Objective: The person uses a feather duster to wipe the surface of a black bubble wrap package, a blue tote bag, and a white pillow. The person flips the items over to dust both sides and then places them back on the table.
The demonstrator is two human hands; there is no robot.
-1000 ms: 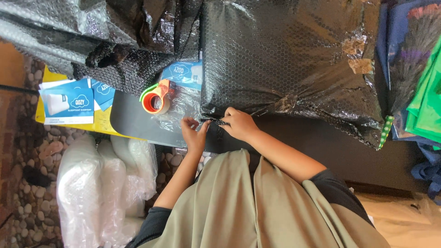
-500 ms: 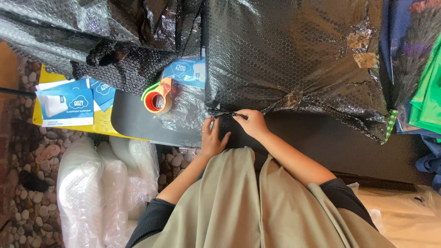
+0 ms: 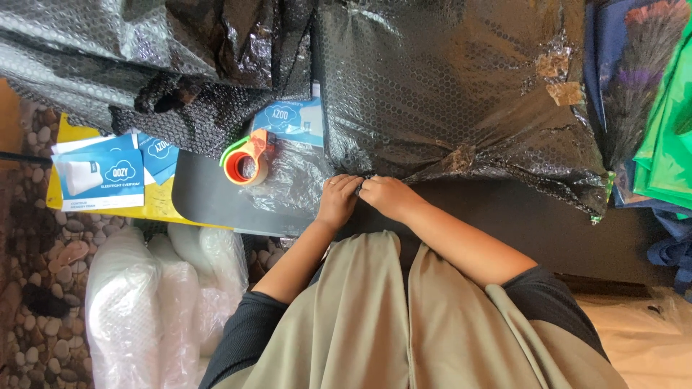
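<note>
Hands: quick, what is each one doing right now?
Left hand: closed, pinching the edge of the black bubble-wrapped parcel.
Right hand: closed, gripping the same edge.

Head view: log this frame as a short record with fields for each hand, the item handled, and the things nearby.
left hand: pressed on the lower edge of the black bubble-wrapped parcel
right hand: beside the left, fingers on the same edge
black bubble-wrapped parcel: lies on the dark table
tape dispenser: orange and green, on the table left of the hands
leaflets: blue and white, at the left
</note>
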